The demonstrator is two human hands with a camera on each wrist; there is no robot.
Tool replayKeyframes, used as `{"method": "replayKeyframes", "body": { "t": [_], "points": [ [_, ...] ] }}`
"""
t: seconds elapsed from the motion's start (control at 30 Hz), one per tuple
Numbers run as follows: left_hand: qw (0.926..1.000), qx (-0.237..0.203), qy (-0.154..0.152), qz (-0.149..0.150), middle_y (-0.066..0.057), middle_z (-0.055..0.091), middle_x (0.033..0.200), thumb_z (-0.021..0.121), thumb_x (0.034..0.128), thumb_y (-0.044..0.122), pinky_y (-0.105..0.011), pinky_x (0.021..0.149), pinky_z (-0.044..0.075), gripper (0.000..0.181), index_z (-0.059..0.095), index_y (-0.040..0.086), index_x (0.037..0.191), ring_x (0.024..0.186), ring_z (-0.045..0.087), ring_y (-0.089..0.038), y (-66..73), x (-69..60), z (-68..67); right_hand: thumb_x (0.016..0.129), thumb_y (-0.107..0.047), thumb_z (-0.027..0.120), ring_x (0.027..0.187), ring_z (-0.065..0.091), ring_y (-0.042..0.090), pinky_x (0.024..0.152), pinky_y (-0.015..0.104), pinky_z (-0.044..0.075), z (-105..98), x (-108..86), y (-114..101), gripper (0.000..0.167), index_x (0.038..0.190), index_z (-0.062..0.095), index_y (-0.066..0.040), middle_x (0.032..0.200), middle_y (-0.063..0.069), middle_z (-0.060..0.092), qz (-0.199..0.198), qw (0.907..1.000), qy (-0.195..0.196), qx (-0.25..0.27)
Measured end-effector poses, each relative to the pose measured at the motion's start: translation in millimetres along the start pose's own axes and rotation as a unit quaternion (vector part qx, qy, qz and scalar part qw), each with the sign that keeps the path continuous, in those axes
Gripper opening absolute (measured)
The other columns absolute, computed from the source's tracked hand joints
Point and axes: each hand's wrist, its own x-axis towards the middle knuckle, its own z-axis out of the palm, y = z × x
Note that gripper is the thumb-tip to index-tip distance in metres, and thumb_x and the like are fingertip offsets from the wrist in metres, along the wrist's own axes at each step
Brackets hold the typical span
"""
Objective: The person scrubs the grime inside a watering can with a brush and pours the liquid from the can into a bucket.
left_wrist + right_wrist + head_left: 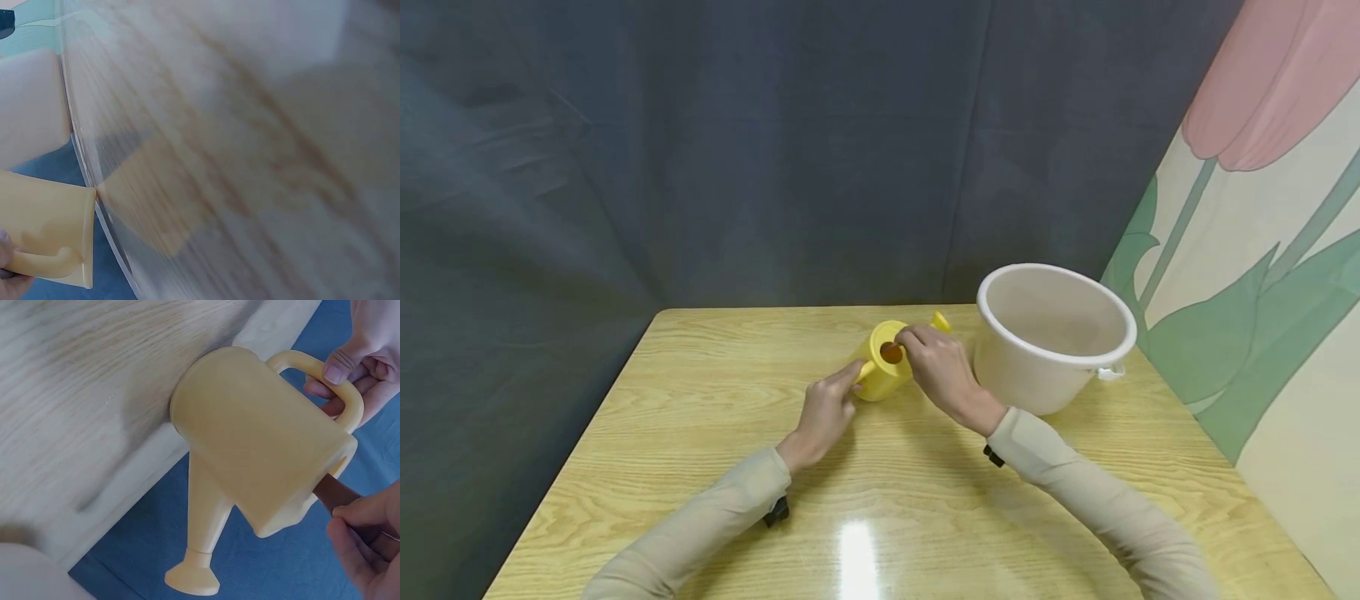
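A yellow watering can (880, 379) is held tilted over the table, its spout (209, 506) pointing off to the right in the head view. My left hand (829, 408) grips the can's handle (353, 406), thumb and fingers curled round it. With thumb and fingers my right hand (942, 367) pinches a thin brown strip-like piece (337, 492), whose far end goes into the can's top opening. That inner end is hidden by the can in the right wrist view. Whether the can's base touches the table I cannot tell.
To the right of the can stands a large white bucket (1022, 379) with a white handle fitting (1111, 372). The wooden table (700, 400) ends at a dark curtain (812, 150) behind. A wall painted with tulips (1262, 333) borders the right side.
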Motion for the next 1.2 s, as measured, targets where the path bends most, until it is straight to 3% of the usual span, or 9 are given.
{"method": "replayKeyframes", "body": {
  "t": [0.2, 0.33, 0.57, 0.77, 0.97, 1.2],
  "points": [
    [1.0000, -0.001, 0.002, -0.003, -0.024, 0.063, 0.122, 0.064, 0.0763, -0.027, -0.032, 0.087, 0.056, 0.053, 0.061, -0.009, 0.126, 0.105, 0.067, -0.033, 0.6, -0.4, 0.3, 0.078, 0.019, 0.068, 0.082, 0.069, 0.028, 0.066, 0.038, 0.060, 3.8, -1.8, 0.7, 0.024, 0.091, 0.070, 0.000, 0.094, 0.011, 0.071, 0.020, 0.9996, -0.020, 0.006],
    [0.9999, -0.004, 0.009, -0.008, -0.026, 0.063, 0.122, 0.064, 0.0744, -0.028, -0.032, 0.086, 0.056, 0.054, 0.061, -0.011, 0.125, 0.103, 0.068, -0.033, 0.2, -0.3, -0.3, 0.083, 0.012, 0.070, 0.086, 0.069, 0.029, 0.067, 0.039, 0.061, 2.4, -1.3, 1.4, 0.018, 0.093, 0.072, -0.002, 0.101, 0.013, 0.071, 0.033, 0.9990, -0.021, 0.023],
    [0.9996, -0.011, 0.006, -0.027, -0.026, 0.062, 0.123, 0.059, 0.0738, -0.030, -0.030, 0.085, 0.057, 0.055, 0.060, -0.012, 0.125, 0.101, 0.069, -0.032, -1.8, -0.4, -0.6, 0.089, 0.000, 0.072, 0.078, 0.065, 0.026, 0.049, 0.034, 0.054, 2.0, -3.8, 5.3, 0.011, 0.097, 0.074, -0.007, 0.111, 0.016, 0.058, 0.067, 0.9952, -0.039, 0.060],
    [0.9995, -0.007, 0.004, -0.030, -0.025, 0.062, 0.122, 0.062, 0.0763, -0.028, -0.030, 0.087, 0.056, 0.053, 0.060, -0.010, 0.126, 0.105, 0.067, -0.033, -1.7, 0.4, -1.3, 0.089, -0.005, 0.074, 0.068, 0.054, 0.020, 0.044, 0.030, 0.048, 3.0, -3.2, 6.7, 0.009, 0.097, 0.075, -0.010, 0.096, 0.012, 0.049, 0.071, 0.9952, -0.026, 0.063],
    [0.9996, -0.002, 0.003, -0.029, -0.023, 0.063, 0.123, 0.065, 0.0770, -0.026, -0.030, 0.088, 0.055, 0.052, 0.062, -0.008, 0.126, 0.106, 0.067, -0.032, -1.7, 0.6, -0.8, 0.086, -0.004, 0.077, 0.068, 0.050, 0.017, 0.049, 0.029, 0.046, 3.3, -2.1, 6.4, 0.014, 0.099, 0.075, -0.007, 0.082, 0.005, 0.052, 0.078, 0.9947, -0.013, 0.066],
    [0.9996, -0.005, 0.004, -0.028, -0.024, 0.062, 0.124, 0.064, 0.0770, -0.027, -0.030, 0.088, 0.055, 0.052, 0.061, -0.009, 0.126, 0.107, 0.066, -0.033, -0.9, 0.6, -1.0, 0.087, -0.007, 0.076, 0.064, 0.056, 0.016, 0.050, 0.030, 0.048, 0.8, -2.5, 5.8, 0.014, 0.101, 0.076, -0.008, 0.080, 0.002, 0.066, 0.101, 0.9916, -0.012, 0.080]
  ]
}}
